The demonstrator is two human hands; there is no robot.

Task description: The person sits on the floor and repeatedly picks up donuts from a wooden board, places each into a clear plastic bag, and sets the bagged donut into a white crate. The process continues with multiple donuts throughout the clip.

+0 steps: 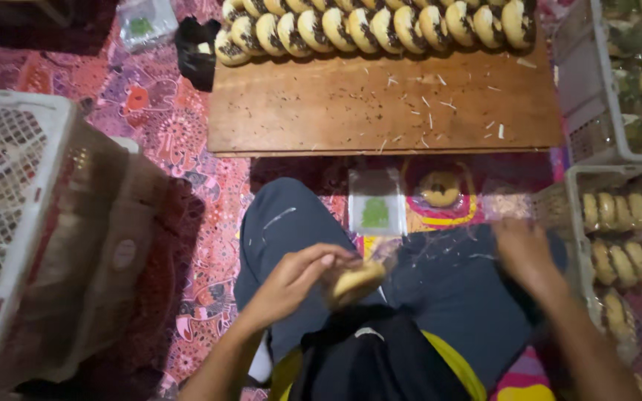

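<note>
Seated on a patterned floor mat [165,141], legs crossed in dark trousers. Low centre of the frame: the left hand [295,278] has its fingers closed round a pale round bun [356,282], held over the lap, thumb on top and fingertips at the near edge. The bun looks soft and light; it would likely dent under a hard squeeze, so a loose hold by the sides, as here, suits it best. Any topping could smear or shed, judging by the crumbs about.

Right of centre: the right hand [525,252] is blurred, reaching toward a white plastic crate [570,186] at the right edge that holds rows of plain buns [618,215]. Cannot tell whether its fingers are apart or closed, nor whether it holds anything.

Upper centre: a low wooden board [380,111] scattered with dark sprinkles and pale shreds, with a row of chocolate-topped buns [373,26] along its far edge. Just below the board, on the mat, a single bagged bun [440,189] lies beside a clear plastic bag with a green label [375,204]. Upper right: a second crate [585,96] with topped buns. Left of the frame: a large empty-looking mesh crate [16,186].
</note>
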